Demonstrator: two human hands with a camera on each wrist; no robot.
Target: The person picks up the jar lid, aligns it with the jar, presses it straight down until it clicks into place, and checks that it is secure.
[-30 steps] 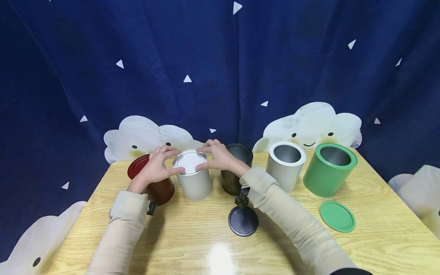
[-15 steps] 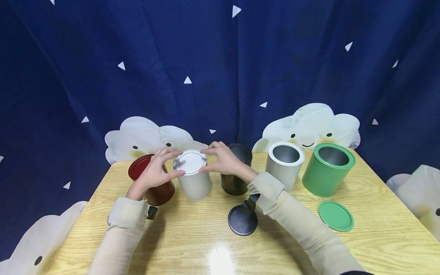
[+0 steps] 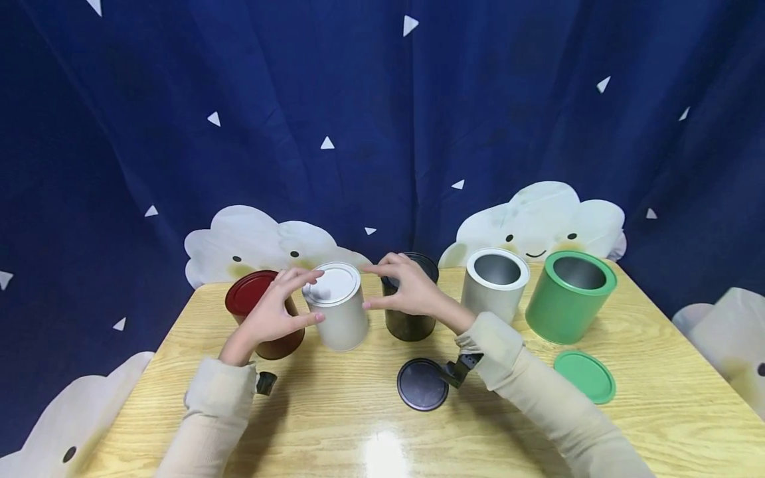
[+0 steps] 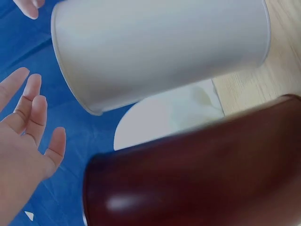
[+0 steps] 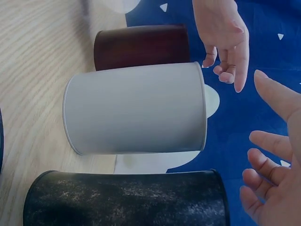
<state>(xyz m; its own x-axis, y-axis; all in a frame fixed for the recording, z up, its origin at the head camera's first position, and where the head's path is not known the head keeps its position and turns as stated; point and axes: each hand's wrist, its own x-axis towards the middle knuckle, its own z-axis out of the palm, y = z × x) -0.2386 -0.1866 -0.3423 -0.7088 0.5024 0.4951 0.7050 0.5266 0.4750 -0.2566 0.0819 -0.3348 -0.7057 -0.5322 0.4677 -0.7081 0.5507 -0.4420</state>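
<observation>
A white can (image 3: 340, 325) with its white lid (image 3: 337, 282) on stands upright between my two hands. My left hand (image 3: 275, 312) hovers at its left side, thumb and fingers spread; its fingertips overlap the rim in the head view. To the right, my right hand (image 3: 409, 289) is held with thumb and fingers apart, over the near side of a black can (image 3: 409, 326). In both wrist views the fingers lie away from the white can's lidded end, holding nothing. Behind my left hand stands a dark red can (image 3: 248, 292) with a red top, partly covered by that hand.
A black lid (image 3: 421, 385) lies flat in front of the black can, below my right wrist. Farther right stand an uncovered white can (image 3: 493, 299) and an uncovered green can (image 3: 564, 309). The green lid (image 3: 584, 375) lies before them, beside my right sleeve (image 3: 538, 378).
Both hands have let go of the white lid's rim and spread apart. The right hand has moved right towards the black can; the left has drawn slightly back. The lid stays on the can.
</observation>
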